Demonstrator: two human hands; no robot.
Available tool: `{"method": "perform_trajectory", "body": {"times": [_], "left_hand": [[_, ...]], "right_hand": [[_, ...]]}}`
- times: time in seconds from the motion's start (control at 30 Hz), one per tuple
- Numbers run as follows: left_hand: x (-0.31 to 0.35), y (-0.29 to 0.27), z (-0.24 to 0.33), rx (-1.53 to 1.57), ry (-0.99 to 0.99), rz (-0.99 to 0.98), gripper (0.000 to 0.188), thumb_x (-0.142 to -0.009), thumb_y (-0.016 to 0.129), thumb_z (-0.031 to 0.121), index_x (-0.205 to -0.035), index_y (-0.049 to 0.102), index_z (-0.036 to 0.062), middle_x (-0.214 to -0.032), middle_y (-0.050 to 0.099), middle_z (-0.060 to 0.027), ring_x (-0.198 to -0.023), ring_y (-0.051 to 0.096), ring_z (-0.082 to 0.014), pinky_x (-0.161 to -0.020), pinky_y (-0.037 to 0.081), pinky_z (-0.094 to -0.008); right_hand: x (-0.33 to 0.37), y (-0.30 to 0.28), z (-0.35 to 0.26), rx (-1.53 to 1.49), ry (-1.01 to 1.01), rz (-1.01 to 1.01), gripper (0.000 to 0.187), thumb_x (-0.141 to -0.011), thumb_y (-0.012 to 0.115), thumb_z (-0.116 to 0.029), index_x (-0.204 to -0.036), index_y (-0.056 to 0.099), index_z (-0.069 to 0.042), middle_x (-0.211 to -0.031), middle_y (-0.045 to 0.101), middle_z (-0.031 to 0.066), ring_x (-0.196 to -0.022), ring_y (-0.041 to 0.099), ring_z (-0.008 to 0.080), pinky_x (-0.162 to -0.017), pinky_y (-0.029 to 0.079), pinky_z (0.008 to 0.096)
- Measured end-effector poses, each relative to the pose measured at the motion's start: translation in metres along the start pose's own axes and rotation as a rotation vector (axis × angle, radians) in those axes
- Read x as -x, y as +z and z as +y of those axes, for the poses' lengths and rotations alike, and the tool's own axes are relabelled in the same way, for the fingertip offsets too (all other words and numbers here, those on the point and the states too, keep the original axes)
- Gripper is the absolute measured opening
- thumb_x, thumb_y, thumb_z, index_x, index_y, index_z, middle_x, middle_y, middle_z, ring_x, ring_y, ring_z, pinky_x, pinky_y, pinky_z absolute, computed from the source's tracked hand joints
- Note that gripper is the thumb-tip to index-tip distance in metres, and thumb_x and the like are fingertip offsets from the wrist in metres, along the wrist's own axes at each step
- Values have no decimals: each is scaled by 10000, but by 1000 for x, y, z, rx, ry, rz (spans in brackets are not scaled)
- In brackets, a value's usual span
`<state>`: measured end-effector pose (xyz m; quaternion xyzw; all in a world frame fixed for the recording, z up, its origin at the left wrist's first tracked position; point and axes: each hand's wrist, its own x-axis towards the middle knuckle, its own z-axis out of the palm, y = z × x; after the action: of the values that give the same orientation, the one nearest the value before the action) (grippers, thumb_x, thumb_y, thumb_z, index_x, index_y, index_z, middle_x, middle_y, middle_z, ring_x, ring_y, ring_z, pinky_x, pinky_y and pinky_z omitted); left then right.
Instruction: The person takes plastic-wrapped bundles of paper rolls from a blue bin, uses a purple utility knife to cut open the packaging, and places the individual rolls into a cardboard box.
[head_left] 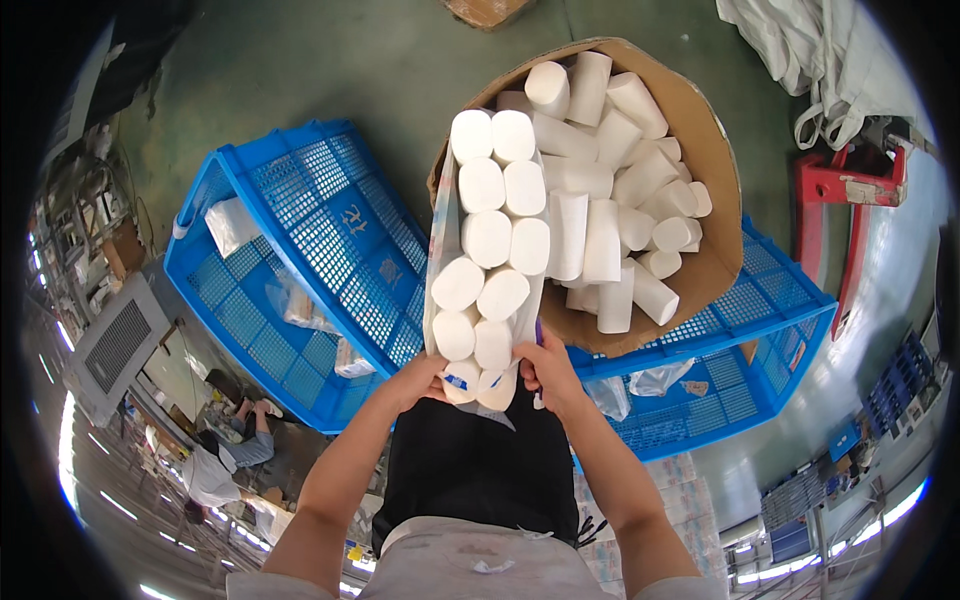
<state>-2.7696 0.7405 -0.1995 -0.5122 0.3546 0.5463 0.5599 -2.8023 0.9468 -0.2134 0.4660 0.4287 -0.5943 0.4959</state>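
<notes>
A long clear plastic bag filled with white paper rolls in two columns lies in front of me, its near end close to my body. My left hand is closed on the bag's near left edge, beside a small blue print. At the near right edge, my right hand is closed, its thumb and finger against the bag. A thin purple thing sticks up from this fist, and a pale tip shows below it; its kind I cannot make out.
A large cardboard box of loose white rolls stands beyond, at right. Blue plastic crates stand at left, and another blue crate at right, with plastic bags inside. A red metal frame stands far right. Another person sits far left.
</notes>
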Motion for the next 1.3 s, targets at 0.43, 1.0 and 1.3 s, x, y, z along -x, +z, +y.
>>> {"method": "perform_trajectory", "body": {"times": [0.43, 1.0, 1.3], "left_hand": [[-7, 38, -52, 73, 556, 178, 689, -659, 577, -26, -1294, 317, 39, -1215, 469, -134, -1140, 460, -277, -939, 376, -328], [73, 68, -45, 248, 457, 31, 602, -610, 550, -34, -1198, 431, 2, -1049, 563, -94, -956, 560, -212, -772, 473, -309], [155, 73, -46, 287, 119, -202, 748, -593, 639, -16, -1283, 351, 22, -1136, 532, -100, -1027, 529, -217, -839, 452, -339]], "right_hand": [[-10, -34, 22, 394, 103, 82, 203, -801, 486, -145, -880, 585, 13, -732, 601, 80, -591, 569, 155, -459, 453, 276], [111, -12, -5, -746, -72, -220, 184, -648, 460, 85, -676, 389, -82, -628, 423, 44, -516, 423, 161, -461, 369, 252], [213, -2, 15, -802, -202, -383, 142, -756, 583, -12, -694, 466, -62, -656, 494, 95, -589, 501, 213, -523, 429, 322]]}}
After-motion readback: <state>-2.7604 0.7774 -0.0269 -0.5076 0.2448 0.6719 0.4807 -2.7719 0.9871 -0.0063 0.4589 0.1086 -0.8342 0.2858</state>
